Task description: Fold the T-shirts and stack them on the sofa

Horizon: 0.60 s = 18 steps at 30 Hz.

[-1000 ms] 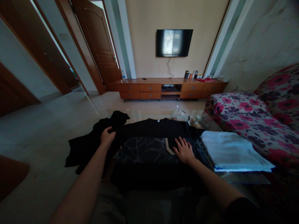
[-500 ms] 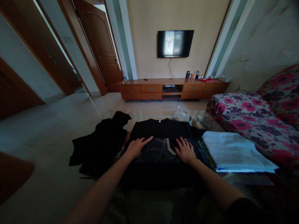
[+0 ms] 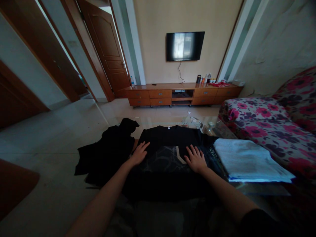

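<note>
A black T-shirt with a white neck label and a grey print lies spread on a low table in front of me. My left hand rests on its left side, fingers apart. On the right side of the print, beside a pale angular mark, my right hand lies flat with spread fingers. Neither hand grips the cloth. To the left is a heap of black clothing. A folded light-blue cloth lies on the right, next to the shirt.
Glass tabletop shows beyond the shirt, with a small glass jar and papers on it. A flowered sofa stands on the right. Along the far wall runs a wooden TV cabinet under a television.
My left hand has slid left across the shirt, from the print toward its left edge. My right hand has stayed in place.
</note>
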Available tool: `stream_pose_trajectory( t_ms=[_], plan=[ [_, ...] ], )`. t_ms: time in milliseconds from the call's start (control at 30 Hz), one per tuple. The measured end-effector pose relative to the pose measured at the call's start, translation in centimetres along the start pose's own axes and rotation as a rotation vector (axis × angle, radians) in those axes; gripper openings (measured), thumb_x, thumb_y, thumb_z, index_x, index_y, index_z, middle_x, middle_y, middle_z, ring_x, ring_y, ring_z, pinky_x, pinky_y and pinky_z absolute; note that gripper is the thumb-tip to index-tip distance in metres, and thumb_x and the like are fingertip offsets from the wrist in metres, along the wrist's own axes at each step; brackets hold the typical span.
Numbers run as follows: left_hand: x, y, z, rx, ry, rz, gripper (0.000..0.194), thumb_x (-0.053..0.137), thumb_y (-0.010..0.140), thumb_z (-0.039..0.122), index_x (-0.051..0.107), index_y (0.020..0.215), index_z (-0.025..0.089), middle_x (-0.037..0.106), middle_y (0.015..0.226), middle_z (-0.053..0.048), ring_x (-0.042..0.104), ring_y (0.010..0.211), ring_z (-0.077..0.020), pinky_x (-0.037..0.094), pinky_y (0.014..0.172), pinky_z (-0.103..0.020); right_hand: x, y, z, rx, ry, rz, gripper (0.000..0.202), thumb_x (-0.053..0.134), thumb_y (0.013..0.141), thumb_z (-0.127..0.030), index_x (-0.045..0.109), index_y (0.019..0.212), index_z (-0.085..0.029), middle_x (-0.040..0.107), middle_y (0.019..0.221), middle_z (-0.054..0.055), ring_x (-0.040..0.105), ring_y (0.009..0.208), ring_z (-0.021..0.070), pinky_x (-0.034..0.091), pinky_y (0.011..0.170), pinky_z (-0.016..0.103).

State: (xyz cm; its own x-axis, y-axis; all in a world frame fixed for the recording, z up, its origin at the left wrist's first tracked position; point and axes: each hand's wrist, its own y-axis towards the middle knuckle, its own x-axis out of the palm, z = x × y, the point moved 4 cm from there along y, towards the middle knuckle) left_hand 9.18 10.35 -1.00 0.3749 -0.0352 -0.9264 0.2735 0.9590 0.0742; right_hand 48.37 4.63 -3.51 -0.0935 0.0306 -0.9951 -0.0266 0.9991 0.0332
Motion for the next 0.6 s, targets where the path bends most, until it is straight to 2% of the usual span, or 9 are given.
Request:
stream_pose_trajectory(
  t_ms=[67, 100, 167, 233, 300, 367, 433, 500, 600],
  plan=[
    [-2.5, -0.1, -2.5, -0.096, 0.015, 0.116, 0.067, 0.054, 0.079, 0.019, 0.051, 0.146, 0.021, 0.05, 0.151, -0.013, 0.045, 0.141, -0.0277, 0.036, 0.115, -0.042, 0.0, 0.0, 0.0, 0.0, -0.004, -0.005, 0.07, 0.026, 0.102, -0.061, 0.027, 0.163, -0.027, 0.015, 0.171, 0.006, 0.011, 0.156, 0.0317, 0.011, 0.122, 0.055],
    [-3.5, -0.4, -3.9, -0.17, 0.045, 0.135, 0.069, 0.057, 0.073, 0.017, 0.053, 0.142, 0.02, 0.055, 0.144, -0.013, 0.05, 0.135, -0.0286, 0.04, 0.111, -0.042, 0.1, 0.0, 0.0, 0.001, -0.005, -0.005, 0.07, 0.026, 0.102, -0.061, 0.027, 0.163, -0.027, 0.015, 0.171, 0.006, 0.011, 0.156, 0.0318, 0.011, 0.122, 0.055],
    [-4.4, -1.5, -6.2, -0.272, 0.096, 0.079, 0.068, 0.063, 0.069, 0.019, 0.056, 0.136, 0.019, 0.061, 0.131, -0.012, 0.058, 0.123, -0.029, 0.045, 0.103, -0.039, 0.2, 0.1, 0.1, -0.003, -0.003, -0.001, 0.07, 0.026, 0.102, -0.061, 0.028, 0.163, -0.028, 0.014, 0.171, 0.006, 0.011, 0.156, 0.0322, 0.011, 0.122, 0.055],
    [-4.5, -2.9, -7.2, -0.298, 0.12, 0.019, 0.063, 0.069, 0.068, 0.027, 0.06, 0.13, 0.02, 0.063, 0.123, -0.011, 0.06, 0.116, -0.0292, 0.047, 0.097, -0.038, 0.4, 0.1, 0.1, -0.001, -0.001, 0.008, 0.07, 0.026, 0.101, -0.061, 0.028, 0.163, -0.028, 0.014, 0.171, 0.005, 0.011, 0.156, 0.0324, 0.011, 0.122, 0.055],
    [-4.1, -3.9, -6.9, -0.275, 0.158, 0.017, 0.053, 0.07, 0.073, 0.038, 0.063, 0.123, 0.022, 0.063, 0.121, -0.011, 0.06, 0.115, -0.0296, 0.047, 0.095, -0.038, 0.5, 0.1, 0.2, 0.001, -0.001, 0.017, 0.07, 0.025, 0.101, -0.062, 0.028, 0.163, -0.028, 0.015, 0.171, 0.006, 0.011, 0.156, 0.0326, 0.012, 0.122, 0.056],
    [-3.9, -4.4, -6.1, -0.271, 0.225, 0.043, 0.038, 0.063, 0.083, 0.044, 0.066, 0.115, 0.023, 0.064, 0.119, -0.01, 0.06, 0.115, -0.029, 0.047, 0.094, -0.039, 0.5, 0.2, 0.2, 0.0, -0.001, 0.016, 0.07, 0.025, 0.101, -0.061, 0.028, 0.163, -0.028, 0.015, 0.171, 0.006, 0.011, 0.156, 0.0327, 0.012, 0.122, 0.056],
    [-3.7, -4.3, -5.4, -0.301, 0.274, 0.061, 0.027, 0.054, 0.09, 0.04, 0.068, 0.105, 0.023, 0.066, 0.115, -0.01, 0.061, 0.111, -0.0279, 0.047, 0.092, -0.039, 0.5, 0.1, 0.2, -0.002, -0.002, 0.008, 0.07, 0.026, 0.101, -0.061, 0.028, 0.163, -0.028, 0.015, 0.171, 0.006, 0.011, 0.156, 0.0325, 0.013, 0.122, 0.056],
    [-3.7, -4.1, -5.1, -0.347, 0.285, 0.069, 0.024, 0.051, 0.091, 0.035, 0.068, 0.101, 0.022, 0.067, 0.111, -0.011, 0.063, 0.107, -0.0279, 0.047, 0.09, -0.039, 0.5, 0.1, 0.2, -0.004, -0.004, 0.005, 0.07, 0.025, 0.102, -0.061, 0.028, 0.163, -0.027, 0.015, 0.171, 0.006, 0.011, 0.156, 0.0321, 0.013, 0.122, 0.056],
    [-3.8, -3.7, -4.9, -0.369, 0.269, 0.078, 0.025, 0.056, 0.089, 0.035, 0.067, 0.109, 0.024, 0.068, 0.114, -0.011, 0.063, 0.109, -0.0289, 0.048, 0.09, -0.04, 0.3, 0.1, 0.2, -0.002, -0.01, 0.009, 0.069, 0.025, 0.102, -0.061, 0.029, 0.163, -0.027, 0.015, 0.171, 0.006, 0.012, 0.156, 0.0317, 0.013, 0.122, 0.056]
  ],
)
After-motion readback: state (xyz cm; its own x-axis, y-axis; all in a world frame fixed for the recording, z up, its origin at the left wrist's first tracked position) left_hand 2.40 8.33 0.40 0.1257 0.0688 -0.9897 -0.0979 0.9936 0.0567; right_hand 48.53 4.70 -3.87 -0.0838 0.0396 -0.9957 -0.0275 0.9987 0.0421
